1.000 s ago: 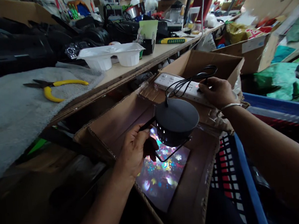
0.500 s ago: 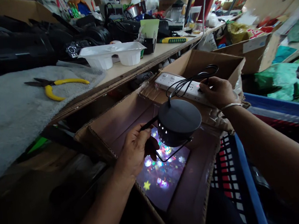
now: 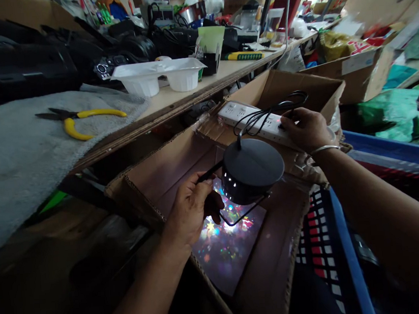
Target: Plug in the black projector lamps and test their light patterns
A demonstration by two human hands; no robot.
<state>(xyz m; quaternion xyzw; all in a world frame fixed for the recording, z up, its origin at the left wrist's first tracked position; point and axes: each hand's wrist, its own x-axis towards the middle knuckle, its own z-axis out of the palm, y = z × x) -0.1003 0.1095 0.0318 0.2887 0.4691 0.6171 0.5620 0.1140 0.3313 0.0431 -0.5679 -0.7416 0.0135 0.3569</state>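
A round black projector lamp [image 3: 253, 165] hangs over an open cardboard box [image 3: 293, 218], its lit side facing down. My left hand [image 3: 190, 208] is closed on the black stake or arm at the lamp's left side. Coloured light spots fall on a pale sheet [image 3: 227, 269] in the box. At the right, my right hand [image 3: 308, 127] pinches a black plug at the end of a white power strip [image 3: 237, 114], where a small red light glows. A coiled black cable [image 3: 261, 117] lies across the strip.
Yellow-handled pliers [image 3: 96, 113] lie on a grey cloth [image 3: 19, 145] at the left. White plastic cups [image 3: 143, 82] stand on the bench's edge. A blue basket [image 3: 346, 247] is right of the box, with another cardboard box [image 3: 361, 76] and green bags [image 3: 394, 112] beyond.
The projected pattern on the sheet has changed from distinct star and snowman shapes to blurred coloured spots. Both hands and the lamp are almost where they were.
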